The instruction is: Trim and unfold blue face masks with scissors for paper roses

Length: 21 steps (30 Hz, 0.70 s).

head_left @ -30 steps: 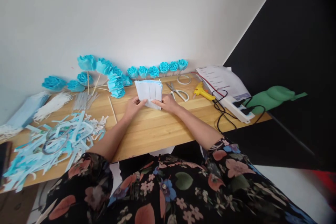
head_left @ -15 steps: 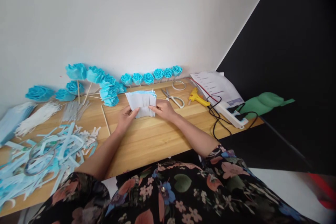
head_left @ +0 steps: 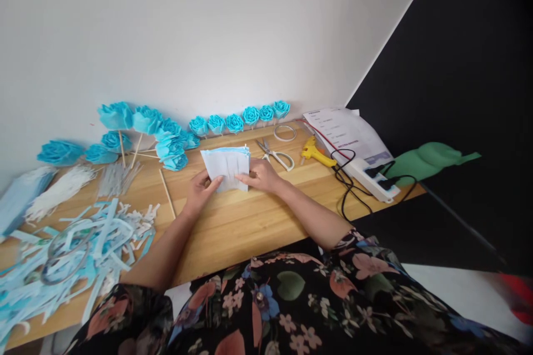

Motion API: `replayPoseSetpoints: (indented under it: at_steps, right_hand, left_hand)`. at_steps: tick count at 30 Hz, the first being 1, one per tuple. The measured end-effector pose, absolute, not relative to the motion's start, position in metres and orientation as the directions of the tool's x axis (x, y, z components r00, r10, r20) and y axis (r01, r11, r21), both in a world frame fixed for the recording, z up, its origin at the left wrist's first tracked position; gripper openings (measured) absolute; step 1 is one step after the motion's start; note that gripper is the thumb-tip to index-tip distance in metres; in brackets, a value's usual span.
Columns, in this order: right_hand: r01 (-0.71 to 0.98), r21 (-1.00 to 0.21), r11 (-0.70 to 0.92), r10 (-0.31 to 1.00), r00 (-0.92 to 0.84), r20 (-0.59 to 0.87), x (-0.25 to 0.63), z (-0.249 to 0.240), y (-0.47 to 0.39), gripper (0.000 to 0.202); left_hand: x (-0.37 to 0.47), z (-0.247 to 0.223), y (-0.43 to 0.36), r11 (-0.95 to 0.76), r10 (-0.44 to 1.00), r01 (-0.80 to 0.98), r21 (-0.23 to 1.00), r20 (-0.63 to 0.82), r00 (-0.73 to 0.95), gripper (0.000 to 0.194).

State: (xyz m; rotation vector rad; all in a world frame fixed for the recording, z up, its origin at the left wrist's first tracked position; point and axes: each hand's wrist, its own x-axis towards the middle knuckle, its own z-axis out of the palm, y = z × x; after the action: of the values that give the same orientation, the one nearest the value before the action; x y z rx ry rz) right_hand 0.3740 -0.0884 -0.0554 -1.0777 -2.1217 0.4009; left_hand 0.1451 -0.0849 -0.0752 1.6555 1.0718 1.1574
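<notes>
A stack of thin white and light blue sheets (head_left: 227, 167) is held upright above the wooden table, its layered blue edges at the top. My left hand (head_left: 201, 191) grips its left lower side, thumb on the front face. On the right side my right hand (head_left: 263, 175) pinches it, thumb in front and fingers behind. Faint creases run down the front sheet between my thumbs. Just behind my right hand lie scissors (head_left: 275, 155) with pale handles. A thin wooden stick (head_left: 167, 194) rests left of my left hand.
Blue flowers (head_left: 170, 147) line the wall. At left are cut strips (head_left: 100, 233), wires (head_left: 116, 177), white cords (head_left: 62, 191) and a blue stack (head_left: 23, 197). A ring (head_left: 285, 133), yellow glue gun (head_left: 317, 153), papers (head_left: 345, 136), power strip (head_left: 370, 178) and green object (head_left: 425, 162) sit right.
The stack appears slightly lower and more squarely turned to the camera, with both hands still on it. The whole view has shifted slightly.
</notes>
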Motion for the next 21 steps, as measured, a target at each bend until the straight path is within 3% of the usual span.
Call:
replayPoseSetpoints:
  at_steps: [12,21]
  right_hand:
    - [0.597,-0.559,0.576,0.813,-0.341,0.473,0.376,-0.051,-0.089,0.049]
    - [0.568,-0.605,0.558,0.830,-0.365,0.422,0.376,-0.048,-0.090,0.039]
  left_hand:
    - [0.150,-0.075,-0.095,-0.312,0.946,0.219,0.925,0.280,0.165,0.035]
    - [0.154,-0.067,-0.095,-0.232,0.963,0.228,0.946,0.190,0.193,0.048]
